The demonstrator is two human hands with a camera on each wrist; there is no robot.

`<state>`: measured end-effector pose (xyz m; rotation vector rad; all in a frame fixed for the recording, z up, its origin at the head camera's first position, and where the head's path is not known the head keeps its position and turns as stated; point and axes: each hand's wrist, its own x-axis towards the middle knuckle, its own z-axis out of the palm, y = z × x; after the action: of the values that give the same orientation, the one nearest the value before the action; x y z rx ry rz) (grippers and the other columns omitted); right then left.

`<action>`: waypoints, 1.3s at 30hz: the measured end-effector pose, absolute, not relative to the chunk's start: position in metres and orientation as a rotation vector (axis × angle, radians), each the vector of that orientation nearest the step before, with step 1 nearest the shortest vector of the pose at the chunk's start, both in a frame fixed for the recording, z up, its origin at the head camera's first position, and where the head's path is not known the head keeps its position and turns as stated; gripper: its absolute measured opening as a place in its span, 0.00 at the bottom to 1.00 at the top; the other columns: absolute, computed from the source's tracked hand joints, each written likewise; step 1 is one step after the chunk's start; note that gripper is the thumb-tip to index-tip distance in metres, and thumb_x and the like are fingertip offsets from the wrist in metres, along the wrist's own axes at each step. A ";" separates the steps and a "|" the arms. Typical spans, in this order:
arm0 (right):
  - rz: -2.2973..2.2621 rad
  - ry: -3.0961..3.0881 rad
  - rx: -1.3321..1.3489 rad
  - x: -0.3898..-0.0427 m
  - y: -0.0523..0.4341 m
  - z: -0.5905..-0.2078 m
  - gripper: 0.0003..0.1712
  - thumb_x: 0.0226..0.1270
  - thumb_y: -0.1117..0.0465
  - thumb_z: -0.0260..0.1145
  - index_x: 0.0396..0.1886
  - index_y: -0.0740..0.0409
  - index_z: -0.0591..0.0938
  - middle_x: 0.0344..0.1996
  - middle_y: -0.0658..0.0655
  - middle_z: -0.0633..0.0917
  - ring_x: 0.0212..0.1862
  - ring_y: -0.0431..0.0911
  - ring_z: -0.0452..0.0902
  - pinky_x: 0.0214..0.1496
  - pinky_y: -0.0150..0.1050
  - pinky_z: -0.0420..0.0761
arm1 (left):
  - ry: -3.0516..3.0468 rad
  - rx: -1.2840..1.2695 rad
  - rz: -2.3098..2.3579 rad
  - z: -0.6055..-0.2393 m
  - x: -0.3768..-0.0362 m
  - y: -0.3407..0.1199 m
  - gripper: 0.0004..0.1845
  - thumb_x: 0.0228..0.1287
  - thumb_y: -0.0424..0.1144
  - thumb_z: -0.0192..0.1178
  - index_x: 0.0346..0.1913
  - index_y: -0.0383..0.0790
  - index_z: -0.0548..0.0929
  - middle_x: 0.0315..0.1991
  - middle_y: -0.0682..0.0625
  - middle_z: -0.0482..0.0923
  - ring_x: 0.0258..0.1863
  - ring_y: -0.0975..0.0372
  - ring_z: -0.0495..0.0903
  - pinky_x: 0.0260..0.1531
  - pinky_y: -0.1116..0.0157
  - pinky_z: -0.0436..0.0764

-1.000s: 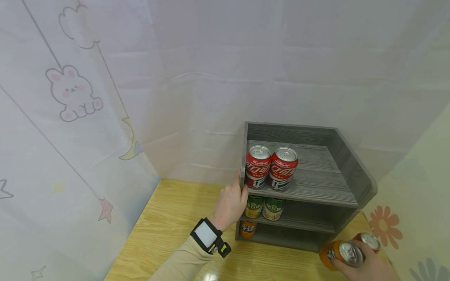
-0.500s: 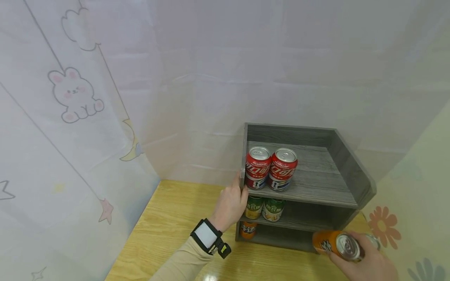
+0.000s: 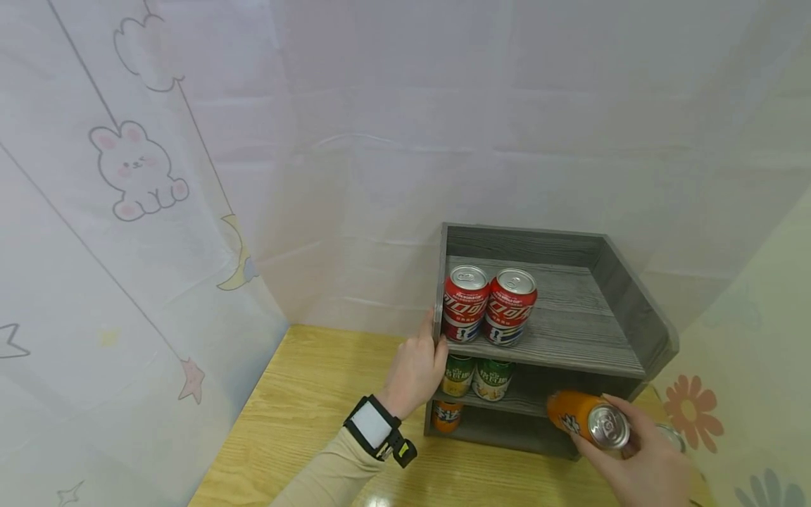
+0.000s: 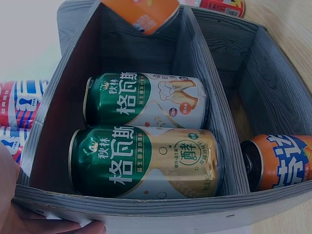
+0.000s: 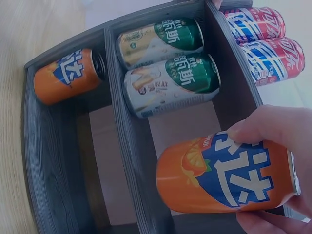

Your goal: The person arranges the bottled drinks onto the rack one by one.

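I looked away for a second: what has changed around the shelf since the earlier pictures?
The right hand, gripping the orange can, carried it up and left from the table's right edge to the grey shelf's front, level with the middle tier. The left hand stayed on the shelf's left edge; the red cans, green cans and lower orange can stayed put.

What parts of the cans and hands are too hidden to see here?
- Left hand: fingertips hidden behind the grey shelf wall in the head view; cut off by the edge in the left wrist view.
- Orange can: far end hidden by the right hand.
- Can behind that hand: only its rim shows.
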<state>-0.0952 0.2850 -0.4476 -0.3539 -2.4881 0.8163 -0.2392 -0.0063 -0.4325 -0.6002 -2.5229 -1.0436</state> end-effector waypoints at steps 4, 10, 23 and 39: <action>0.786 -2.457 -0.337 -0.101 0.280 -0.451 0.43 0.38 0.58 0.88 0.59 0.57 0.81 0.39 0.69 0.87 0.29 0.55 0.85 0.22 0.29 0.73 | -2.527 -0.598 -1.046 -0.434 -0.239 -0.006 0.31 0.78 0.40 0.50 0.75 0.25 0.61 0.44 0.33 0.84 0.16 0.65 0.75 0.11 0.68 0.68; 0.884 -2.461 -0.381 -0.107 0.273 -0.450 0.45 0.39 0.62 0.88 0.63 0.56 0.80 0.46 0.71 0.86 0.43 0.66 0.85 0.29 0.24 0.72 | -2.534 -0.592 -1.063 -0.434 -0.239 -0.006 0.30 0.78 0.40 0.49 0.75 0.25 0.61 0.43 0.33 0.84 0.14 0.66 0.72 0.09 0.68 0.67; 0.913 -2.426 -0.301 -0.109 0.266 -0.444 0.46 0.37 0.64 0.88 0.62 0.56 0.81 0.46 0.70 0.86 0.42 0.66 0.85 0.30 0.15 0.66 | -2.522 -0.593 -1.061 -0.435 -0.240 -0.006 0.30 0.79 0.40 0.49 0.76 0.27 0.60 0.35 0.38 0.84 0.12 0.68 0.69 0.09 0.68 0.65; 0.927 -2.447 -0.050 -0.095 0.228 -0.476 0.46 0.32 0.65 0.90 0.59 0.57 0.82 0.41 0.63 0.88 0.31 0.47 0.86 0.29 0.28 0.80 | -2.503 -0.601 -1.057 -0.436 -0.241 -0.006 0.30 0.78 0.40 0.49 0.76 0.27 0.61 0.35 0.38 0.84 0.12 0.68 0.69 0.08 0.69 0.65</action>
<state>-0.0950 0.2283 -0.4759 -0.0502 -2.4473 0.9267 -0.2410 -0.0057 -0.4361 -0.6007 -2.5033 -1.0571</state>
